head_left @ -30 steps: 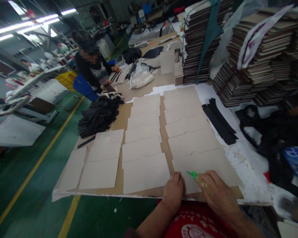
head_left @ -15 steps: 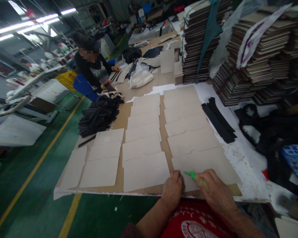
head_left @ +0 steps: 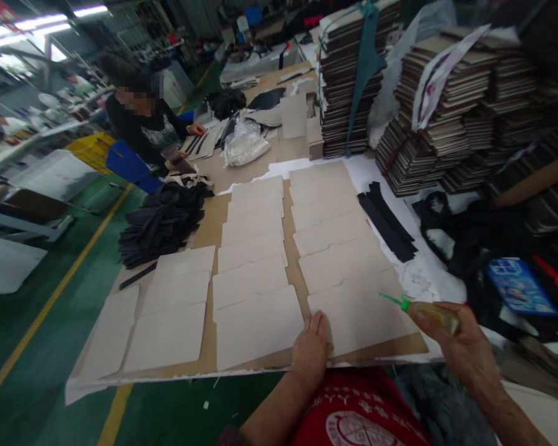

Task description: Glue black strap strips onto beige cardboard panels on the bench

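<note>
- The squeeze bottle (head_left: 431, 313) is small and clear, filled with a yellowish-brown liquid. Its thin green nozzle (head_left: 392, 301) tapers to a point aimed left.
- It lies almost level at the near right of the table, over the right edge of the nearest grey card panel (head_left: 367, 319). Whether the tip touches the panel cannot be told.
- The right hand (head_left: 467, 350) has its fingers curled tight around the back half of the bottle, with the thumb on top. The bottle's base is hidden in the palm.
- The left hand (head_left: 310, 347) lies flat, palm down, with its fingers straight and together. It rests on the near left corner of the same panel.
- That panel is the nearest in the right column of pale, round-cornered panels, which overlap one another on a brown cardboard sheet (head_left: 204, 232).
- Black strips (head_left: 385, 220) lie just right of that column. Farther right, a blue packet (head_left: 521, 286) sits on dark material too murky to make out.
- Both forearms and a red printed garment (head_left: 363, 415) are cut off at the near edge.
- At the far left another person (head_left: 144, 130) stands at the table, and what their hands touch is unclear.
</note>
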### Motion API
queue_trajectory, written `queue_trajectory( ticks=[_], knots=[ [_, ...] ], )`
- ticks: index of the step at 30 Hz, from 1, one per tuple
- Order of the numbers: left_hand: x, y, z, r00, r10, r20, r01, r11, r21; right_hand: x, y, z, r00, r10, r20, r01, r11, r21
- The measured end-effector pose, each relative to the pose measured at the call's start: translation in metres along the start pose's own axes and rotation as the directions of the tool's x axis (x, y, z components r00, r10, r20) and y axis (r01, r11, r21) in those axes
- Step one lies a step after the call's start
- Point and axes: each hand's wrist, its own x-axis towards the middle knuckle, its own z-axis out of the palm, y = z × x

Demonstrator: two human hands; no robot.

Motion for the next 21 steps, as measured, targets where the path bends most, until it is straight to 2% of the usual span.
queue_trajectory(
  ticks=[3,8,11,17,21],
  knots=[
    [0.002,0.001,-0.008,0.999,-0.012,0.03,0.012,1.0,-0.004,0.004,0.014,-0.004,0.999,-0.031,0.02,0.032,0.999,-0.043],
    [0.002,0.002,-0.015,1.0,0.003,0.025,-0.003,1.0,0.005,0.006,0.031,0.008,0.969,-0.243,0.048,0.248,0.956,-0.157],
    [0.002,0.001,-0.014,1.0,0.012,-0.007,-0.012,1.0,0.02,0.007,0.031,0.009,0.934,-0.343,0.104,0.358,0.903,-0.238],
    [0.002,0.0,-0.011,0.999,0.021,-0.03,-0.021,1.0,0.01,0.009,0.021,0.005,0.866,-0.478,0.148,0.496,0.777,-0.387],
    [0.002,0.0,-0.013,1.0,0.006,-0.023,-0.006,1.0,0.013,0.009,0.021,0.001,0.868,-0.472,0.154,0.489,0.758,-0.432]
  ],
)
